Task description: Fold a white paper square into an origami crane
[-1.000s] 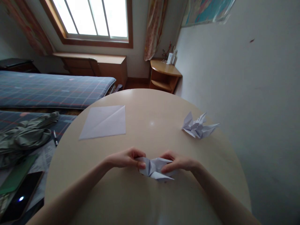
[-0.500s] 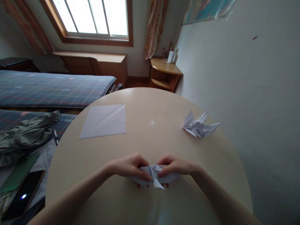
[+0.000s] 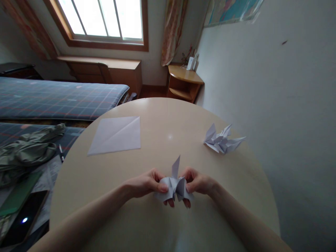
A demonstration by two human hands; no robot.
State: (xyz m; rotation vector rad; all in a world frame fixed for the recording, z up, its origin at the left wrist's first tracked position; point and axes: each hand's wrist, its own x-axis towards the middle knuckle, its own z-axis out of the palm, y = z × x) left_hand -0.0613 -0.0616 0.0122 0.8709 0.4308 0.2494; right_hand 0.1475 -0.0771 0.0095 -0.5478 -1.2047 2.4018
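Note:
A folded white paper figure [image 3: 172, 185] is held near the front of the round table [image 3: 168, 115]. My left hand [image 3: 153, 183] pinches its left side, thumb on top and fingertips showing underneath. On its right side, my right hand [image 3: 195, 182] grips the paper the same way. One narrow point of the figure stands upright between the hands, and folded flaps spread below it. Square white paper [image 3: 115, 135] with a diagonal crease lies at the table's left. Toward the right edge rest folded white paper pieces [image 3: 223, 140] with several pointed tips.
Left of the table, a dark phone [image 3: 25, 218], a green folder [image 3: 19, 194], a pen [image 3: 61, 153] and crumpled grey-green cloth [image 3: 31, 145] lie beside a plaid mattress [image 3: 60, 99]. A white wall [image 3: 288, 105] borders the right side.
The held figure has been turned, so a narrow point now stands up where a tip pointed down toward me. Both thumbs have shifted apart slightly on the paper.

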